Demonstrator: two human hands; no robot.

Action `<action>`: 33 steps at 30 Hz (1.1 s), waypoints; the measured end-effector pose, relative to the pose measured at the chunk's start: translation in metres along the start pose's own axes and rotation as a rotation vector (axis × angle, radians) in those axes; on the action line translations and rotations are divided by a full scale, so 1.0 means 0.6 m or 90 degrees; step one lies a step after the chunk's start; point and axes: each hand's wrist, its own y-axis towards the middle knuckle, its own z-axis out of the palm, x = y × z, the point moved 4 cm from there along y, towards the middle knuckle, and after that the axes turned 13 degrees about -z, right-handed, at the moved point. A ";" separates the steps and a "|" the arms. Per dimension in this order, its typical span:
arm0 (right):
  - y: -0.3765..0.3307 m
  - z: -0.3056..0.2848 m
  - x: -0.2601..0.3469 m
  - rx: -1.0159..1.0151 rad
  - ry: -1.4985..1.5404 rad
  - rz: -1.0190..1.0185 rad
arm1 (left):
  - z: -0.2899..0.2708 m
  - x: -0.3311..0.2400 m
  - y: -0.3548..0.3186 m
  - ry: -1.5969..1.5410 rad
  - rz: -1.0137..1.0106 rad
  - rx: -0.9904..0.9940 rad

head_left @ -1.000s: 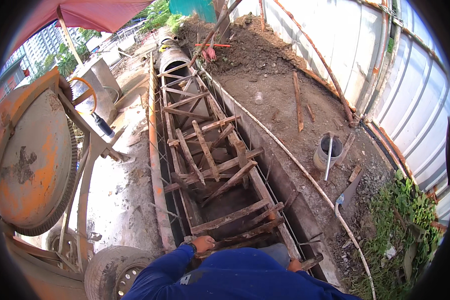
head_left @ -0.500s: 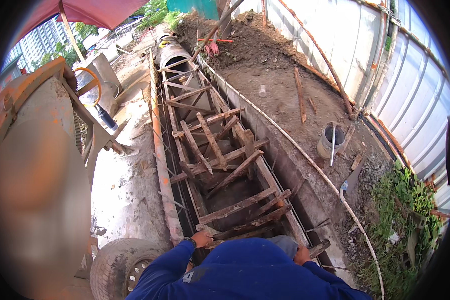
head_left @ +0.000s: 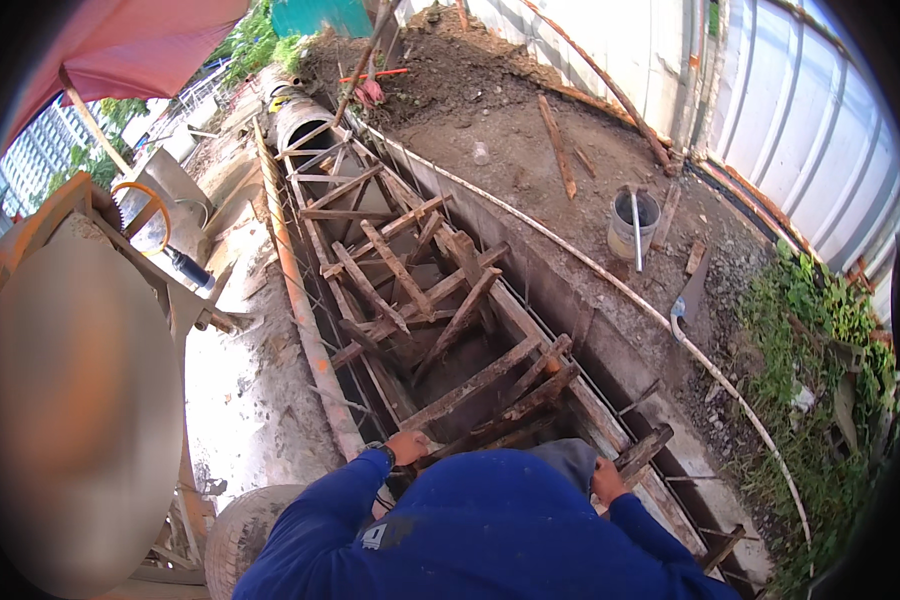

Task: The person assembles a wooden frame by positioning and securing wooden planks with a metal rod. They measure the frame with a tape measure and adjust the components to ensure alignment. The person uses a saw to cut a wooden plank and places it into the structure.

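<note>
Below me runs a long wooden formwork (head_left: 590, 425) set in a concrete-walled trench (head_left: 610, 365), with rough wooden crosspieces (head_left: 480, 378) nailed over it. My left hand (head_left: 407, 447) is at the formwork's left edge, fingers curled over wood by the end of a crosspiece. On the right side, my right hand (head_left: 608, 482) is closed beside a grey cloth-like patch (head_left: 567, 462) and close to a jutting timber end (head_left: 645, 450). What its fingers hold is hidden. My blue sleeves and torso cover the near end of the formwork.
An orange-framed machine (head_left: 80, 390) and a tyre (head_left: 245, 535) stand at left, beside a rusty pipe (head_left: 305, 320). A concrete pipe (head_left: 300, 122) lies at the trench's far end. To the right are a thin pipe (head_left: 570, 268), a bucket (head_left: 625, 225), weeds (head_left: 810, 400) and metal fencing (head_left: 780, 90).
The view has turned, so the trench and bucket sit further left and higher in the picture. Both hands stay at about the same places along the formwork.
</note>
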 end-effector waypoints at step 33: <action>-0.085 -0.139 0.032 0.051 0.069 0.096 | -0.027 -0.124 -0.031 -0.072 -0.085 0.068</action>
